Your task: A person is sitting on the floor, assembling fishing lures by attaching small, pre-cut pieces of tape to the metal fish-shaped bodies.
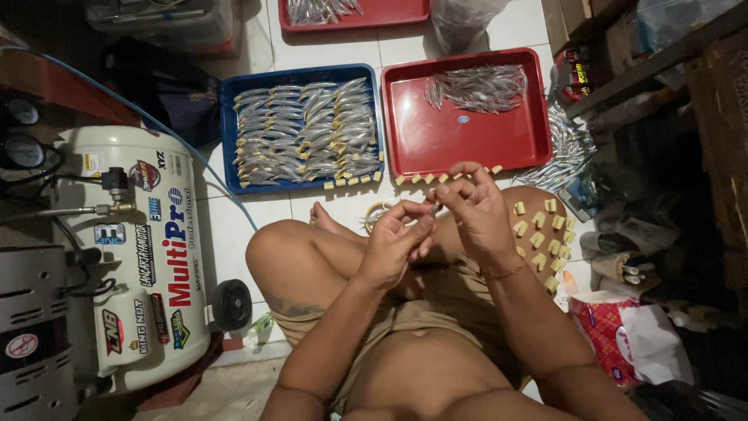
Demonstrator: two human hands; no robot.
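Head view: left hand [396,242] and right hand [475,209] pinch one small silver lure [433,209] together above the knees, near the red rectangular plastic tray's [467,148] front edge.

Item pinched between left hand [396,243] and right hand [477,209] too small to identify (silvery); top red tray [354,17] cut off

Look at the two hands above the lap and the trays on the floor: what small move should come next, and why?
Probably laying the small silvery piece into the blue tray. Both the left hand and the right hand pinch it together, and small yellowish tape bits sit on the right knee. The blue tray holds neat rows of pieces with yellow ends; the red tray holds a loose pile.
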